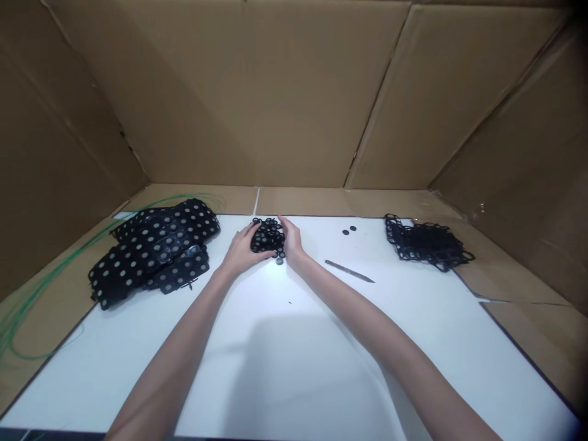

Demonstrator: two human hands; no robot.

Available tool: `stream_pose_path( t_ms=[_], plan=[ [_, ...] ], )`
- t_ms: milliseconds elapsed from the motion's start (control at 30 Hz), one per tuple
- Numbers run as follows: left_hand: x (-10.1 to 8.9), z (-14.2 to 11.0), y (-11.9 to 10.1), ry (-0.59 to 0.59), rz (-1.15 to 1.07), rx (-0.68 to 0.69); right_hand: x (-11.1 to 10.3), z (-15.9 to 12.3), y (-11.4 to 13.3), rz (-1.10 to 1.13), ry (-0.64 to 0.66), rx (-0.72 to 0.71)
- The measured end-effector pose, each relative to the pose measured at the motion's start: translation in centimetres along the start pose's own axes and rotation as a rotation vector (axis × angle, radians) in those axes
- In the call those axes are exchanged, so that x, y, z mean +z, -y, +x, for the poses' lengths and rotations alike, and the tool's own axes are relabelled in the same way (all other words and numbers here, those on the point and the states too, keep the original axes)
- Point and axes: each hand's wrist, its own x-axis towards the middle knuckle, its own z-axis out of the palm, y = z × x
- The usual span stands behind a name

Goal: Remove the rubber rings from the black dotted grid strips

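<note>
At the middle of the white board lies a small pile of black rings [267,235], with a few grey discs [280,261] by its front right edge. My left hand [243,250] curves around the pile's left side, thumb stretched across the front and fingers apart. Against the right side stands my right hand [293,239], its fingers extended and its palm turned toward the rings. Both hands touch the pile from the outside, and neither is closed around it. Some fingertips are hidden behind the rings.
A stack of black sheets with pale dots [151,251] lies at left, beside green strands [41,288]. A thin pointed metal tool [350,271] and two black discs [349,230] lie right of my hands. Black looped lattice pieces [425,243] are further right. Cardboard walls [275,92] surround the board.
</note>
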Motion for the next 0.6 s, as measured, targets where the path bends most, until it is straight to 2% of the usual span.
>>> stream_pose_path(
  t_ms=[100,200,233,300,400,600],
  plan=[
    [-0.1,-0.2,0.0,-0.031,-0.057,0.023,-0.6,-0.3,1.5,-0.095,0.095,-0.055],
    [-0.1,-0.4,0.1,-0.030,-0.076,0.045,-1.5,-1.0,3.4,-0.254,0.274,-0.189],
    [0.0,-0.4,0.2,-0.034,-0.080,0.052,-1.7,-1.3,3.8,-0.419,0.367,-0.298],
    [0.1,-0.4,0.2,-0.048,-0.089,0.067,-2.0,-1.6,4.2,-0.682,0.466,-0.451],
    [0.1,-0.4,0.1,-0.059,-0.096,0.068,-2.0,-1.8,3.8,-0.840,0.466,-0.519],
    [-0.2,-0.6,-0.3,-0.046,-0.117,0.053,-2.1,-1.9,3.3,-0.758,0.370,-0.537]
  ],
)
